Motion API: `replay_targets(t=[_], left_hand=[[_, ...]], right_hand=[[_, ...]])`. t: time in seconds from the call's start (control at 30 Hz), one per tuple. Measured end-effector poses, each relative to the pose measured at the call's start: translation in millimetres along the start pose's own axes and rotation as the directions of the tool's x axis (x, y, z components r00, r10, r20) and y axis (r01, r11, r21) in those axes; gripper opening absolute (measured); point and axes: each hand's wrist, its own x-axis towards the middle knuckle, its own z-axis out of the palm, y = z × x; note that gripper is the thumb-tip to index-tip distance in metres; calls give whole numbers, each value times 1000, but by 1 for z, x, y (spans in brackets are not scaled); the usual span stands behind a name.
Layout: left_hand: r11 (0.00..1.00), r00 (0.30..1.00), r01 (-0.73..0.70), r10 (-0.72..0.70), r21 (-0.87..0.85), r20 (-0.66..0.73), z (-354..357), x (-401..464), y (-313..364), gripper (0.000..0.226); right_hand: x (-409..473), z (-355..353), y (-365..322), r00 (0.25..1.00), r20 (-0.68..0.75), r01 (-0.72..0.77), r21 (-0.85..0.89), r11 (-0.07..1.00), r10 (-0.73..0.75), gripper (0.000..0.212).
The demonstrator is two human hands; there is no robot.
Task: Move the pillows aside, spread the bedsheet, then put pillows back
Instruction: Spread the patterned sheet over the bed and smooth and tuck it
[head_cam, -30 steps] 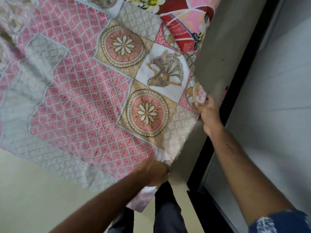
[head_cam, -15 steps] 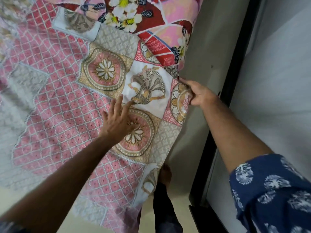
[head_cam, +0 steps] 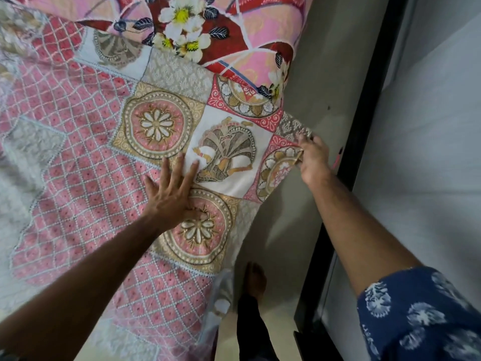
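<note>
While the bedsheet (head_cam: 86, 157) is only half settled at the bed's right corner, we see 2 hands working on it.

Our left hand (head_cam: 173, 196) lies flat with straight, spread fingers and presses the sheet down near the right edge of the bed; our right hand (head_cam: 313, 158) pinches the hem at that edge, thumb under the cloth and the other fingers loosely extended over it. We judge that a strong pull by the right hand could drag the sheet from under the flat palm and make new wrinkles, or leave the hem hanging unevenly over the side. The floral pillow (head_cam: 221, 29) lies on the sheet at the far right corner and could catch the cloth. The sheet's long axis seems to run along the right edge, from near us toward the pillow; its near corner hangs down toward the floor (head_cam: 281, 269).
</note>
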Motion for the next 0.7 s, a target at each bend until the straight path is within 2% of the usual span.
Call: replay_targets(t=[0.07, 0.1, 0.13, 0.2, 0.27, 0.3, 0.33, 0.4, 0.43, 0.5, 0.6, 0.7], left_hand=[[1000, 1000, -8, 7, 9, 29, 0, 4, -2, 139], [1000, 999, -13, 13, 12, 39, 0, 5, -2, 139], [1000, 999, -16, 15, 14, 50, 1, 5, -3, 139], [1000, 997, -12, 12, 7, 71, 1, 7, -3, 139], [1000, 997, -13, 12, 9, 76, 0, 8, -3, 138], [1000, 997, -15, 14, 14, 74, 0, 8, -3, 138], [1000, 997, -18, 17, 19, 72, -1, 8, -3, 138], [999, 998, -24, 23, 21, 65, 1, 7, -3, 138], [999, 998, -27, 26, 19, 60, 1, 7, -4, 138], [999, 998, -32, 31, 7, 56, 2, 8, -4, 137], [999, 998, -32, 32, 2, 46, 2, 8, -4, 137], [998, 998, -59, 59, 0, 10, 5, 8, -7, 134]], right_hand=[[5, 7, -8, 986, 134, -104, 18, 994, 101, 56], [7, 10, -16, 970, 202, -137, -7, 991, 135, 66], [4, 15, -28, 954, 253, -147, -67, 987, 159, 66], [5, 21, -50, 922, 340, -143, -143, 979, 184, 56], [7, 24, -71, 929, 339, -107, -126, 986, 144, 53], [10, 24, -80, 940, 326, -73, -83, 994, 96, 57], [9, 23, -87, 944, 329, -29, -16, 999, 33, 51], [3, 20, -92, 933, 355, 22, 102, 995, -57, 25], [1, 18, -90, 930, 362, 22, 123, 992, -65, 23], [4, 19, -78, 966, 254, 32, 71, 997, -49, 26], [34, 23, -55, 997, -25, 71, -105, 992, -74, 26], [56, 30, -44, 991, -103, 69, -193, 979, -91, 40]])
